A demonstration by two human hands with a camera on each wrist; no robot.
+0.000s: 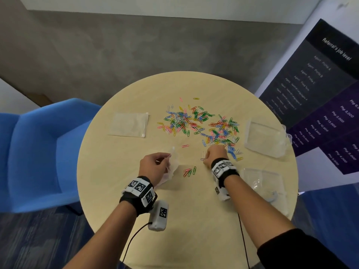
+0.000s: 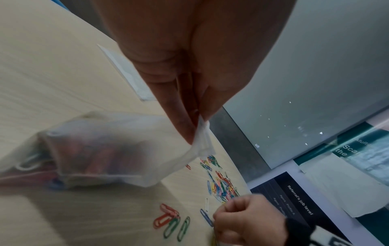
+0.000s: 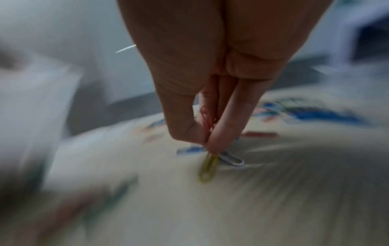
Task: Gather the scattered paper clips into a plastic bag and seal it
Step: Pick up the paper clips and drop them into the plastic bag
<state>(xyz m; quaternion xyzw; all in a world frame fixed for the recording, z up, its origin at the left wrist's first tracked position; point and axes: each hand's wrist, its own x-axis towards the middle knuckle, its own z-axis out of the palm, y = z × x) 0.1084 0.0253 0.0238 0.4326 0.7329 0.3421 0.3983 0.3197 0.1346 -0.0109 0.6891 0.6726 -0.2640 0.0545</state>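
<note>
My left hand pinches the rim of a small clear plastic bag just above the round table; in the left wrist view the plastic bag sags with several coloured clips inside. My right hand pinches a few paper clips, a yellow, a red and a white one, at the table surface near the pile's front edge. Many coloured paper clips lie scattered across the table's far middle. A small cluster of red and green clips lies between my hands.
The round beige table also bears a flat zip bag at the left, another bag at the right and a crumpled one near my right wrist. A blue chair stands left; a dark banner stands right.
</note>
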